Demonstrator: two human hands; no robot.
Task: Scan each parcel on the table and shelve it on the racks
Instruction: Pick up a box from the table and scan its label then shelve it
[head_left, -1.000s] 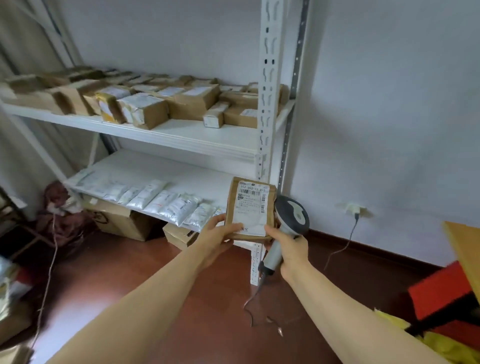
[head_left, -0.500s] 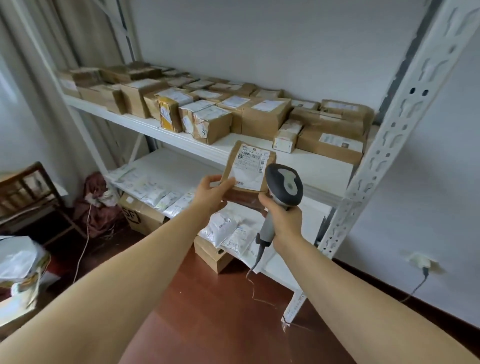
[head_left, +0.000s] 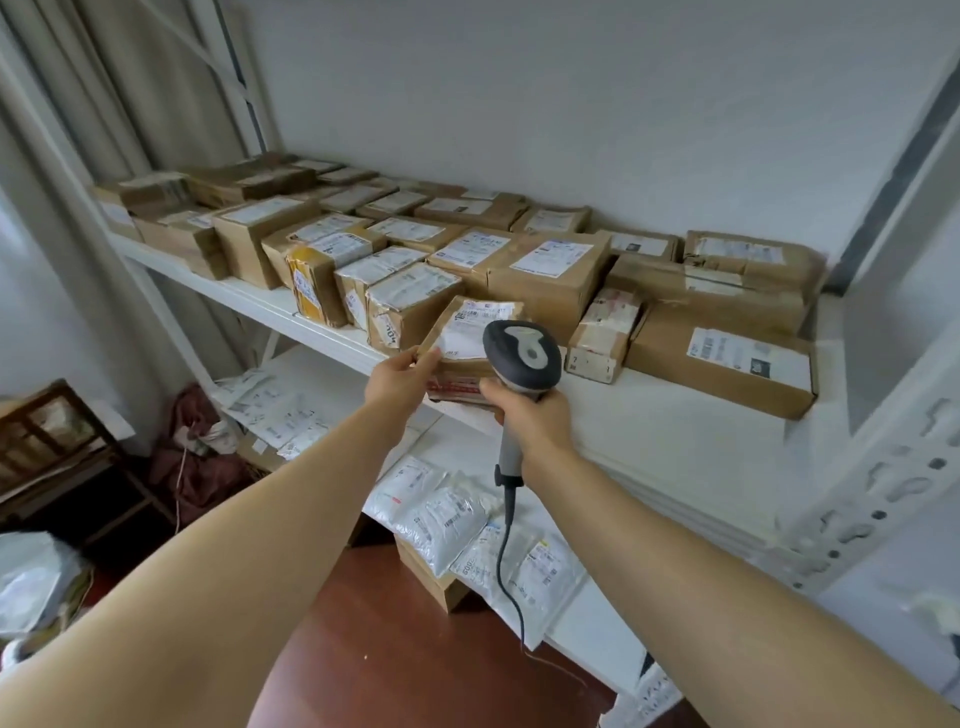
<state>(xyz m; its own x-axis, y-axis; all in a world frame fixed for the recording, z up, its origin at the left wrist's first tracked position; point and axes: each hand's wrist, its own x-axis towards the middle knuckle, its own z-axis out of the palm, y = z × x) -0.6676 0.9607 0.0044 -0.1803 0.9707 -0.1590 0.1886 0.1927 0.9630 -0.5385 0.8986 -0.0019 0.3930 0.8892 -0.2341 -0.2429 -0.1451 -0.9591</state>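
Observation:
A flat brown cardboard parcel (head_left: 464, 332) with a white label lies tilted at the front edge of the upper white shelf (head_left: 670, 415). My left hand (head_left: 402, 379) grips its near left corner. My right hand (head_left: 530, 410) holds the handle of a grey barcode scanner (head_left: 522, 353), and its fingers also touch the parcel's near right edge. The scanner head hides part of the parcel. Several labelled cardboard boxes (head_left: 550, 270) fill the shelf behind and beside the parcel.
The lower shelf (head_left: 332, 374) carries several white plastic mailers (head_left: 441, 514). A cardboard box (head_left: 431, 577) sits on the red-brown floor under it. The perforated rack upright (head_left: 883, 493) stands at right. A wooden chair (head_left: 57, 452) and bags are at left. The scanner cable (head_left: 506, 566) hangs down.
I have stepped closer to the rack. Both hands carried the parcel up from below shelf level and tipped it from upright towards flat at the upper shelf's front edge.

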